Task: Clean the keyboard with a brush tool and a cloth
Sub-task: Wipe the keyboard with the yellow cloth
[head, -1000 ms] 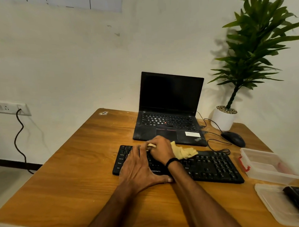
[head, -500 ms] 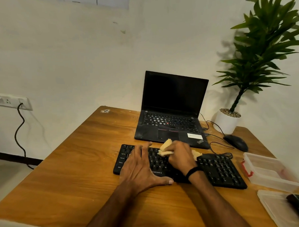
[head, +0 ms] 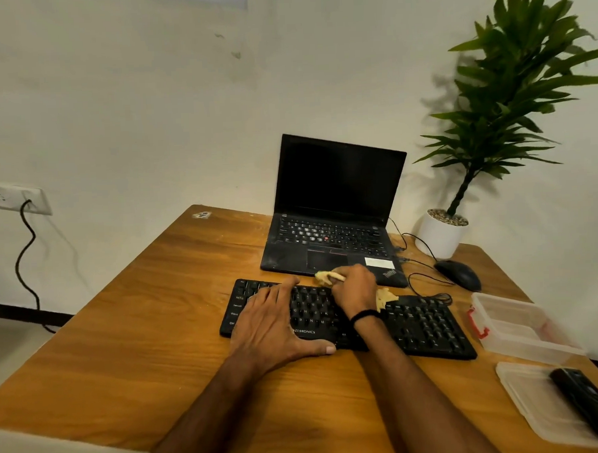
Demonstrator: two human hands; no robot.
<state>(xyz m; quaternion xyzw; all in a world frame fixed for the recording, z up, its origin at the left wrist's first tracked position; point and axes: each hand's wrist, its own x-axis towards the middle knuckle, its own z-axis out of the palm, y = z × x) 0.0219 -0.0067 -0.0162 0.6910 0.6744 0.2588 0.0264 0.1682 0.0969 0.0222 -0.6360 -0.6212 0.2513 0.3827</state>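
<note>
The keyboard (head: 425, 327) is a black full-size board with dark keys, faint white legends and ZEBRONICS printed along its near edge. It lies flat and slightly skewed on the wooden desk (head: 141, 336), straight ahead of the person. The left hand (head: 274, 326) rests released and flat over the keys' left half, with the thumb on the near edge. The right hand (head: 355, 292), a dark band at its wrist, grasps a crumpled yellowish cloth (head: 384, 298) at the keyboard's far edge. From the keyboard, an open laptop (head: 337, 197) stands at 12 o'clock, a mouse (head: 459, 274) at 2 o'clock and a clear container (head: 521, 322) at 3 o'clock.
</note>
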